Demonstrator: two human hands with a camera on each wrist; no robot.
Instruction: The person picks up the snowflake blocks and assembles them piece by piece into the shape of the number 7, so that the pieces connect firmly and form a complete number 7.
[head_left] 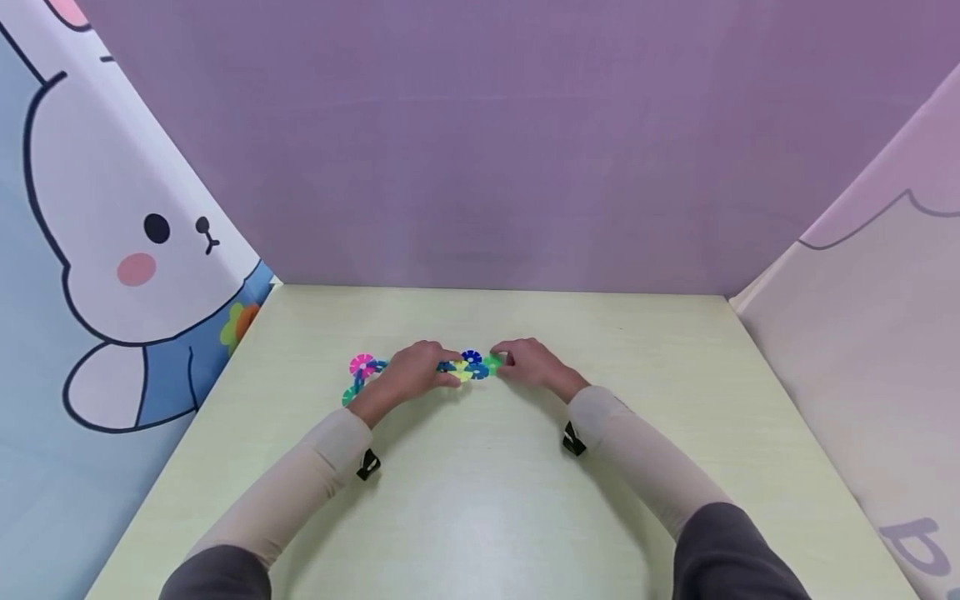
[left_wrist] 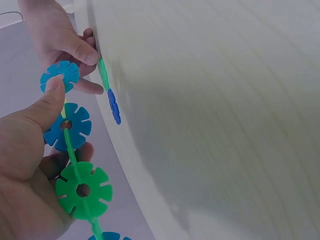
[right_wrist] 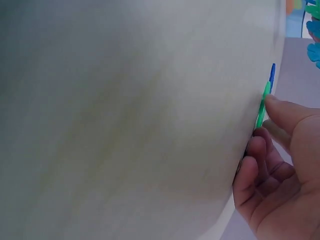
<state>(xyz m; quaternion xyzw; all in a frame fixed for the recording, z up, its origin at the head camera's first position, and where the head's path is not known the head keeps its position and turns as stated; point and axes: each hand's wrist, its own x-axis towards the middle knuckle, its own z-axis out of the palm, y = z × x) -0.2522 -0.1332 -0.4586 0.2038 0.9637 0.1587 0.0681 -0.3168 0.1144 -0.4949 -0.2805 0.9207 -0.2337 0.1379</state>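
Note:
My left hand (head_left: 412, 371) holds a chain of interlocking plastic snowflake discs, raised off the table in the left wrist view. Its thumb presses a blue disc (left_wrist: 70, 75); another blue disc (left_wrist: 80, 127) and a green disc (left_wrist: 100, 192) follow along the chain. A pink disc (head_left: 363, 365) shows beyond the hand's left side. With thumb and fingertips, my right hand (head_left: 534, 364) pinches a loose-looking green disc (right_wrist: 262, 110) low at the tabletop. A dark blue disc (head_left: 471, 356) lies flat beside that one. Fingers partly hide the middle of the chain.
The pale wooden table (head_left: 480, 483) runs back to a purple partition (head_left: 480, 167). A cartoon-printed panel (head_left: 112, 250) borders the left side and a pale pink one (head_left: 862, 333) the right. Black wrist straps (head_left: 573, 439) hang under the sleeves.

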